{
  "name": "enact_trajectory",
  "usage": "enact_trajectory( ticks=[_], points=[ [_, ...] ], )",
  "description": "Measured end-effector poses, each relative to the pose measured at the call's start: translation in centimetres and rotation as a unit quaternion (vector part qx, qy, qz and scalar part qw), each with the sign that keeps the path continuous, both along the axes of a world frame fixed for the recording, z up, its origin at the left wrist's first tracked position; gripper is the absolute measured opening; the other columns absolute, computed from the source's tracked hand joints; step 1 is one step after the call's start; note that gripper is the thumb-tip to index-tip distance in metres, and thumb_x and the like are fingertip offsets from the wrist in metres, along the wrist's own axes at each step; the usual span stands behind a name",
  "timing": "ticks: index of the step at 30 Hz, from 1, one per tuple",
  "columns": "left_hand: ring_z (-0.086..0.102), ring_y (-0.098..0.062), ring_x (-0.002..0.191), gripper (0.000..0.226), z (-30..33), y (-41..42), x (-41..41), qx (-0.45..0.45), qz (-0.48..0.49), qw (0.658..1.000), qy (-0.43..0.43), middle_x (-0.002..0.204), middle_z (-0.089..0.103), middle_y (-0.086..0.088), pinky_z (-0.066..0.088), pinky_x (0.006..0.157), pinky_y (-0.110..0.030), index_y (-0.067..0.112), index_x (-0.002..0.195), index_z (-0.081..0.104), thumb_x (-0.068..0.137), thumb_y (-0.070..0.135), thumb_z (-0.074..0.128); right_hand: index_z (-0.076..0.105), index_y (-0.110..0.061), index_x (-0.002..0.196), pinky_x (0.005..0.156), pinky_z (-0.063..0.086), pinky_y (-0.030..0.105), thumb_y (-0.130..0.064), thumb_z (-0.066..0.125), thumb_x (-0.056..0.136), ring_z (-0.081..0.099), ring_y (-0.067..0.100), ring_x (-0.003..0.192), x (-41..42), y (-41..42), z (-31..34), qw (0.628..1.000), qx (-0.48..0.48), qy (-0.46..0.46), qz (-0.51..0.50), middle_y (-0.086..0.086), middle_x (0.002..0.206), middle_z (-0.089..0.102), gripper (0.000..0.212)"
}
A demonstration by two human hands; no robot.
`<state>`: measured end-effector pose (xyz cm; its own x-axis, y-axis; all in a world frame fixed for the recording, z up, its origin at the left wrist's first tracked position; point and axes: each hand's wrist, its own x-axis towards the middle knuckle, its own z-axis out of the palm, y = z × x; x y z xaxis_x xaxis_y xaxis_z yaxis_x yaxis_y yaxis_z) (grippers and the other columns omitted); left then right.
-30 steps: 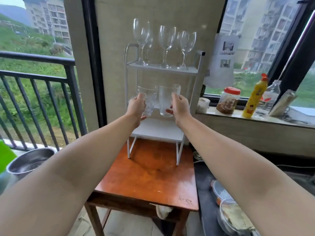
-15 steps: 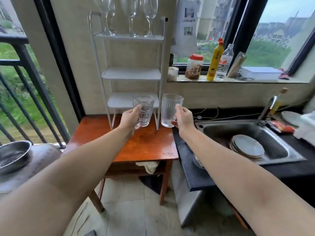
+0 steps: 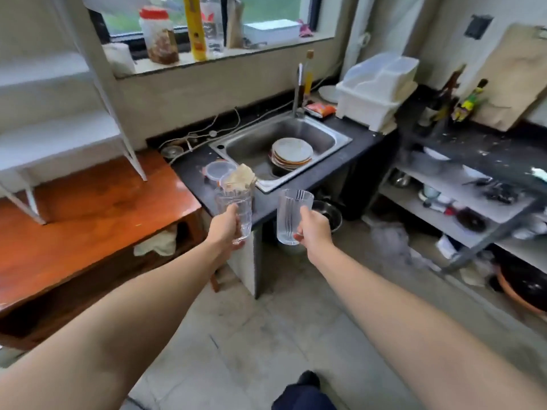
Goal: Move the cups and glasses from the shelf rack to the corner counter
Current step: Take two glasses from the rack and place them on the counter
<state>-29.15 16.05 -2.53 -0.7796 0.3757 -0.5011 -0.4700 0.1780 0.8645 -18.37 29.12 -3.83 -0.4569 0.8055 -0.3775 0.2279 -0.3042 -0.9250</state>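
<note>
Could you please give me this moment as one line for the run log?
phase: carrying | left hand: grips left glass | right hand: grips right glass | both upright, in air, before sink

Setting: small home kitchen. Steel sink (image 3: 278, 140) is holding stacked plates (image 3: 291, 152); white dish rack (image 3: 376, 90) is sitting beside the tap; condiment bottles (image 3: 195, 28) are standing on the windowsill; cutting board (image 3: 512, 75) is leaning against the wall.

Both arms extended forward, forearms bare. Left hand (image 3: 226, 226) curled around a glass (image 3: 235, 213), right hand (image 3: 313, 229) curled around another glass (image 3: 291, 217), both upright.
</note>
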Motion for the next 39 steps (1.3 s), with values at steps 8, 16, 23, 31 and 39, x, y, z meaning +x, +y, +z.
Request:
enact_trajectory(
  ticks=[8, 16, 23, 31, 39],
  points=[
    [0.039, -0.015, 0.052, 0.031, -2.3, 12.4, 10.6, -0.033, -0.179, 0.983, -0.026, 0.056, 0.038, 0.0, 0.04, 0.067, -0.03, 0.018, 0.066, 0.044, 0.094, 0.032, 0.043, 0.039, -0.017, 0.06, 0.051, 0.041, 0.027, -0.023, 0.045, 0.091, 0.04, 0.013, 0.043, 14.7, 9.5, -2.2, 0.987, 0.0, -0.05, -0.156, 0.002, 0.056, 0.038, 0.032],
    [0.036, -0.015, 0.05, 0.032, -4.0, 26.0, 24.7, -0.056, -0.314, 0.948, -0.003, 0.054, 0.035, 0.002, 0.035, 0.056, -0.023, 0.021, 0.061, 0.04, 0.092, 0.029, 0.044, 0.041, -0.015, 0.062, 0.045, 0.041, 0.023, -0.024, 0.047, 0.092, 0.038, 0.016, 0.051, 30.6, 20.5, -3.8, 0.961, -0.002, -0.08, -0.264, 0.004, 0.061, 0.037, 0.033],
    [0.04, -0.016, 0.058, 0.029, -4.2, 35.8, 34.4, -0.082, -0.42, 0.904, 0.008, 0.06, 0.041, 0.0, 0.046, 0.071, -0.036, 0.017, 0.066, 0.048, 0.091, 0.033, 0.046, 0.043, -0.014, 0.062, 0.051, 0.044, 0.025, -0.025, 0.046, 0.093, 0.042, 0.014, 0.049, 41.0, 27.2, -4.6, 0.936, -0.018, -0.084, -0.341, 0.004, 0.063, 0.037, 0.033],
    [0.037, -0.017, 0.058, 0.039, -4.6, 47.6, 40.6, -0.103, -0.516, 0.85, 0.019, 0.06, 0.04, -0.002, 0.043, 0.09, -0.047, 0.017, 0.06, 0.041, 0.096, 0.032, 0.04, 0.046, -0.012, 0.068, 0.059, 0.047, 0.028, -0.029, 0.045, 0.094, 0.049, 0.016, 0.054, 48.8, 35.4, -5.7, 0.899, -0.052, -0.083, -0.426, 0.005, 0.066, 0.043, 0.031],
    [0.034, -0.016, 0.057, 0.037, -3.4, 64.3, 45.9, -0.079, -0.598, 0.797, 0.019, 0.061, 0.034, -0.001, 0.042, 0.077, -0.036, 0.019, 0.062, 0.038, 0.096, 0.032, 0.041, 0.046, -0.011, 0.064, 0.062, 0.048, 0.032, -0.024, 0.045, 0.094, 0.049, 0.015, 0.049, 53.3, 48.9, -3.8, 0.865, -0.047, -0.08, -0.494, 0.004, 0.062, 0.044, 0.033]
  ],
)
